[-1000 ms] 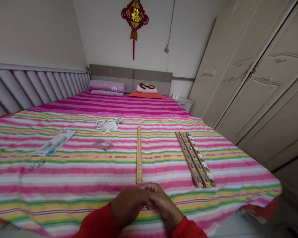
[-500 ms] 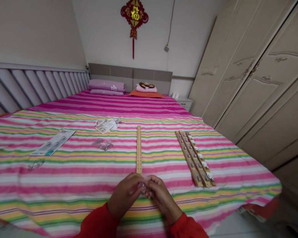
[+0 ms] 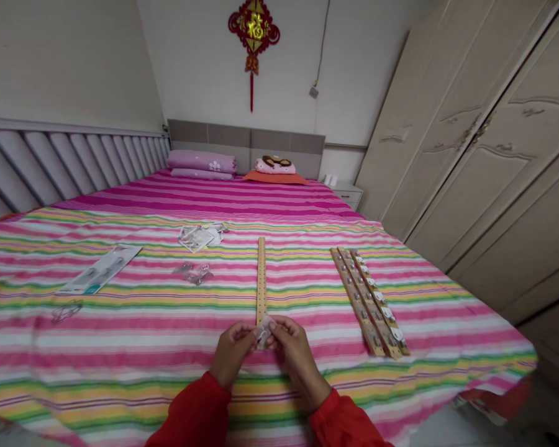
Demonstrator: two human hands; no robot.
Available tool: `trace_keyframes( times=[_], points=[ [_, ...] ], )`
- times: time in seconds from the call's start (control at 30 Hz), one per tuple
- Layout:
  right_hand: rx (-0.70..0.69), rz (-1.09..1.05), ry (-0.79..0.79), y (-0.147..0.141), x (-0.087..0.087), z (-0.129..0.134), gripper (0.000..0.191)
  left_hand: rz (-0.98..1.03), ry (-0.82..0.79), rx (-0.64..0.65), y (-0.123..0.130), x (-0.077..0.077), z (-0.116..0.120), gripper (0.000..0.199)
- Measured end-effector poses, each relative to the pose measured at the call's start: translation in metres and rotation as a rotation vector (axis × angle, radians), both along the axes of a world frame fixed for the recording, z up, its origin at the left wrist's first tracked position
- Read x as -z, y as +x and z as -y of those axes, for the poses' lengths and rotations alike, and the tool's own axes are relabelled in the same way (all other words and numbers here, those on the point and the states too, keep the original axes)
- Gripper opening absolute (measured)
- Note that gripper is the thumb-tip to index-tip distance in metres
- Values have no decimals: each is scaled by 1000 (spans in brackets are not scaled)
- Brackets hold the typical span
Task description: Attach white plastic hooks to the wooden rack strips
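Observation:
Between both hands is a small clear plastic packet [image 3: 263, 332] with something metallic inside. My left hand [image 3: 234, 351] pinches its left side, and my right hand [image 3: 294, 347] pinches its right side. Just beyond my fingers lies a narrow wooden strip [image 3: 261, 279] with rows of small holes, its near end partly hidden by the packet. Off to the right rest several similar strips [image 3: 361, 304] side by side, bearing small metal and white pieces. More clear packets [image 3: 196, 273] lie left of the single strip.
A striped cloth [image 3: 168, 347] covers the bed. At the left are a flat blister package [image 3: 102, 269] and thin wire-like loops [image 3: 67, 311]. Cards and packets [image 3: 202, 236] lie farther back. Folded bedding [image 3: 202, 163] sits by the headboard; a wardrobe [image 3: 470, 155] stands at right.
Both hands have moved slightly away from me and a little apart. The packet now shows more plainly between the fingers, against the near end of the strip.

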State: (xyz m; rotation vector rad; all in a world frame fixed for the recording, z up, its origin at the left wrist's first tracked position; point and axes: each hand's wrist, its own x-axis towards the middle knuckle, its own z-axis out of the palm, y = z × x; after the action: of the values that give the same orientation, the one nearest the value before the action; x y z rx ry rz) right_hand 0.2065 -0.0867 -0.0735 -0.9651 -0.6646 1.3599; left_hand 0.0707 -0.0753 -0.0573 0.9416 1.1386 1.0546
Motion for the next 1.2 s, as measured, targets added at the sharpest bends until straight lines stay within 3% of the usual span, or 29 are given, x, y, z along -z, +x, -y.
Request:
trace_keyframes(
  times=[0.17, 0.37, 0.63, 1.0, 1.2],
  points=[
    [22, 36, -8, 1, -3, -6, 32, 52, -72, -51, 0, 0, -7, 43],
    [76, -28, -44, 0, 0, -2, 30, 72, -111, -9, -1, 2, -6, 44],
    [99, 126, 7, 0, -8, -24, 26, -102, 139, -29, 3, 0, -16, 32],
    [131, 211, -4, -1, 18, -38, 27, -225, 114, -30, 5, 25, -26, 28],
    [177, 316, 46, -2, 28, -38, 22, -247, 126, -15, 4, 29, -26, 24]
  ],
)
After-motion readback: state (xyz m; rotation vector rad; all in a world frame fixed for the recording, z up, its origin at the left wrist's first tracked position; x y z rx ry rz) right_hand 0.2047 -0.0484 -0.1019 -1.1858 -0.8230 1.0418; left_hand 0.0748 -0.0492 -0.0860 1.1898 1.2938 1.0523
